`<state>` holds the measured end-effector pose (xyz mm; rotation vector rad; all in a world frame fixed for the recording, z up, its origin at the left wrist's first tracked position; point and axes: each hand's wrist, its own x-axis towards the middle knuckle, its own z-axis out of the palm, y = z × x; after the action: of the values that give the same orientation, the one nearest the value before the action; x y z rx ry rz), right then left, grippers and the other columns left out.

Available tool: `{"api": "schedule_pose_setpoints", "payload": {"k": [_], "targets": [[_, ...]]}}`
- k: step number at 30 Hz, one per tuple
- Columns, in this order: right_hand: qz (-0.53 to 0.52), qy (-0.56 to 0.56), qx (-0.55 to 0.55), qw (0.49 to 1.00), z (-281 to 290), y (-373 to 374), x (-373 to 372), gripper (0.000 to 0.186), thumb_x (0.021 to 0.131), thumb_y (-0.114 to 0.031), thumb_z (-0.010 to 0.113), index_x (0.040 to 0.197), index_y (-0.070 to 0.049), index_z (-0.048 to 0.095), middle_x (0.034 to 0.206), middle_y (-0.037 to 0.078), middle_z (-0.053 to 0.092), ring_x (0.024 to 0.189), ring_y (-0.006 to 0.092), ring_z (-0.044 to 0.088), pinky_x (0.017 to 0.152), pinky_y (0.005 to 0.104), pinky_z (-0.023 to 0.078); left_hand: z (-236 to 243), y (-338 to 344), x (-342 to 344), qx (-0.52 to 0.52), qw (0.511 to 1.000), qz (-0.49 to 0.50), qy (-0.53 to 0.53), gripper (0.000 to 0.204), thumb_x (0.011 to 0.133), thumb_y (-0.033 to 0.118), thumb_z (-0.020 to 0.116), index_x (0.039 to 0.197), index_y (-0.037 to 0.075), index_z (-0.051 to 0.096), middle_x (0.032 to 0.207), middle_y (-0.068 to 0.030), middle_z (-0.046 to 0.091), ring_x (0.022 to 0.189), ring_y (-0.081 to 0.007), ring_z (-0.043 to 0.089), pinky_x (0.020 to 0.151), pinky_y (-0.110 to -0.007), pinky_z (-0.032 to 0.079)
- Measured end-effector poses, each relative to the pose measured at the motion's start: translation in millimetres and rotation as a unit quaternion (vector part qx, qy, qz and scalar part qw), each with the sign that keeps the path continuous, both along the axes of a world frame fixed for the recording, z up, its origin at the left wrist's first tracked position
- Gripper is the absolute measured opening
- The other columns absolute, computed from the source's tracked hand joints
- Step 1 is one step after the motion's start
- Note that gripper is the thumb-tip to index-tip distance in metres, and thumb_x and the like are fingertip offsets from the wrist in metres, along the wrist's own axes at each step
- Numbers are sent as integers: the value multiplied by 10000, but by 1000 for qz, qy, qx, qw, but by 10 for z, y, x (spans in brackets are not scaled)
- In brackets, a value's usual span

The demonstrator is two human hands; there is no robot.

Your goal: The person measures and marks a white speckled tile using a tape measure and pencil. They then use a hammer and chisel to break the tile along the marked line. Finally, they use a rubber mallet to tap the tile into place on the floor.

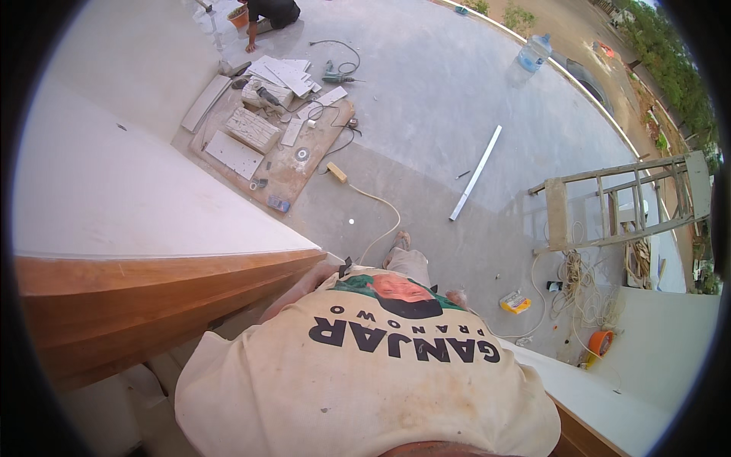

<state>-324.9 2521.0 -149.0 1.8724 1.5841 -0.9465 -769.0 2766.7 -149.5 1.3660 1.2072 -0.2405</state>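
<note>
The stained cream shirt [343, 407] bears black lettering [403, 344].

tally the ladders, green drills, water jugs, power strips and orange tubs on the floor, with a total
Ladder: 1
Green drill: 1
Water jug: 1
Power strip: 1
Orange tubs: 2
Total: 6

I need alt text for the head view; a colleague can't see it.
The wearer's pale shirt fills the foreground, largely hiding both hands. On grey floor ahead lie a corded yellow block and a brown board bearing tools and white pieces. A ladder is at right, a partly visible co-worker at top left.
</note>
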Motion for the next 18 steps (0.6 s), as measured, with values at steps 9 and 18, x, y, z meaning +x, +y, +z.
{"api": "schedule_pose_setpoints", "payload": {"k": [9, 18], "targets": [[-562, 175, 238, 772, 471, 2784, 2006, 231, 896, -169, 522, 1009, -30, 667, 777, 45, 631, 645, 136, 615, 535, 283, 492, 1664, 1654, 1740, 76, 992, 15, 96, 799, 797, 466, 673, 1354, -56, 438, 1287, -262, 551, 1188, -342, 541, 980, -371, 422], [-572, 161, 146, 791, -95, 3742, 2161, 309, 907, -184, 522, 1133, -11, 643, 819, 62, 656, 649, 139, 624, 539, 275, 500, 627, 2961, 2019, -69, 990, 9, 127, 691, 838, 460, 612, 1244, -94, 542, 1189, -277, 608, 1143, -354, 572, 968, -388, 429]]}}
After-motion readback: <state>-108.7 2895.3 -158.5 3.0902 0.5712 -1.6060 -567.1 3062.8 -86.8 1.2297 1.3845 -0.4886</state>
